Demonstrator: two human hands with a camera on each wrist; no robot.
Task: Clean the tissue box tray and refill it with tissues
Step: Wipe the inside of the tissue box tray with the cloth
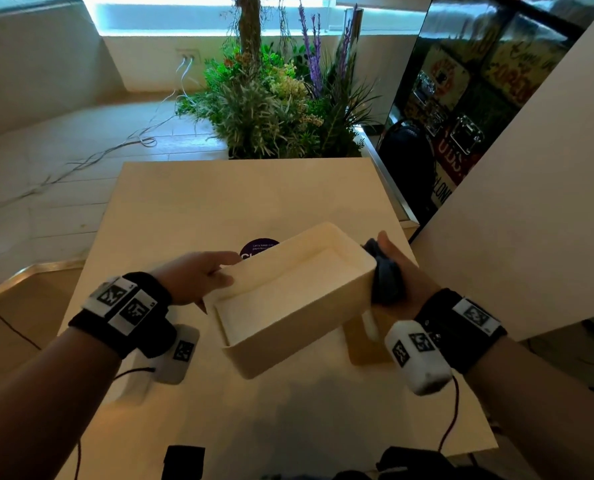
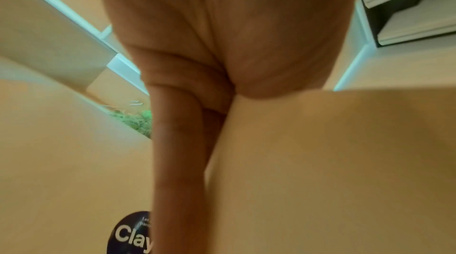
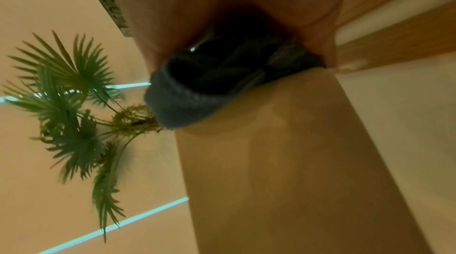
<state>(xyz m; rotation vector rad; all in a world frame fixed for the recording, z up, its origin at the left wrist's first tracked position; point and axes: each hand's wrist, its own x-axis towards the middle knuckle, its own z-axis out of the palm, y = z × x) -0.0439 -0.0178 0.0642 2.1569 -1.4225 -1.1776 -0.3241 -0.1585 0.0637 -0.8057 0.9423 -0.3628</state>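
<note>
The cream tissue box tray [image 1: 288, 299] was held off the pale table [image 1: 191, 199], tilted, its open and apparently empty cavity facing the wearer. The left hand [image 1: 195, 275] gripped its left end, thumb over the rim and fingers [image 2: 177, 160] running down the outer wall. The right hand [image 1: 395, 271] was closed round a bunched dark blue-grey cloth [image 1: 387, 275], pressing it against the outside of the tray's right end wall; the right wrist view showed the cloth [image 3: 187, 102] squashed flat on that face. The step in hand looked like wiping the outer end panel. To do it well, the left grip would need to brace firmly against the push, since only 1 hand carried the tray and the cloth's pressure came straight along its length. Strokes running along the wall and round the corners, with the wad turned to a fresh face, should lift dust rather than smear it. A round purple sticker [image 1: 259, 247] lay on the table just behind the tray. No tissues could be seen, so refilling appeared not yet begun.
</note>
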